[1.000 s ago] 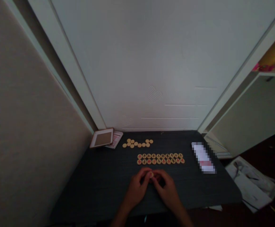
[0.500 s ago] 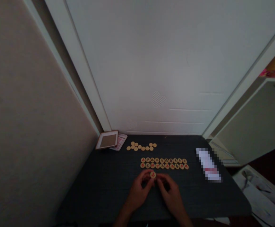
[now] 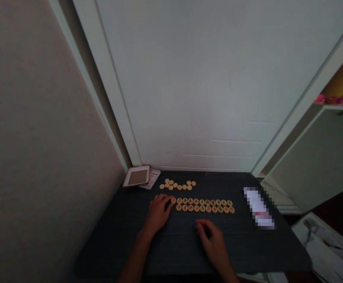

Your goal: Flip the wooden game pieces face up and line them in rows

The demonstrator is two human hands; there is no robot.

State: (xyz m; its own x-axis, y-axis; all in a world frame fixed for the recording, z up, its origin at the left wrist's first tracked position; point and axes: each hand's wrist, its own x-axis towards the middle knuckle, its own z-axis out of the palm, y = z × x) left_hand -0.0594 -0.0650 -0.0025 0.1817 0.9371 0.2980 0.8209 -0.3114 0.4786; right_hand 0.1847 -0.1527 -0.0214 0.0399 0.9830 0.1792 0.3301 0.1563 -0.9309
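My left hand (image 3: 157,215) pinches a round wooden Chinese chess piece (image 3: 173,200) with a red character, at the left end of the upper of two rows. The upper row (image 3: 202,202) and the lower row (image 3: 202,209) are made of pale discs with red or dark characters, lying face up side by side. Below the lower row, my right hand (image 3: 211,240) hovers or rests over the dark table (image 3: 177,251); its fingers are curled, thumb and index tips close together, with no piece visible in them.
Behind the rows lies a loose cluster of blank-side-up discs (image 3: 175,185). A framed card (image 3: 136,176) rests on a pinkish sheet (image 3: 153,177) at the back left. A blurred white item (image 3: 258,208) lies on the right. A white panel (image 3: 200,98) rises behind the table, a wall (image 3: 41,137) on the left.
My left hand has moved left and forward with the red-character piece, from in front of the rows to the upper row's left end. My right hand has parted from it, staying near the middle.
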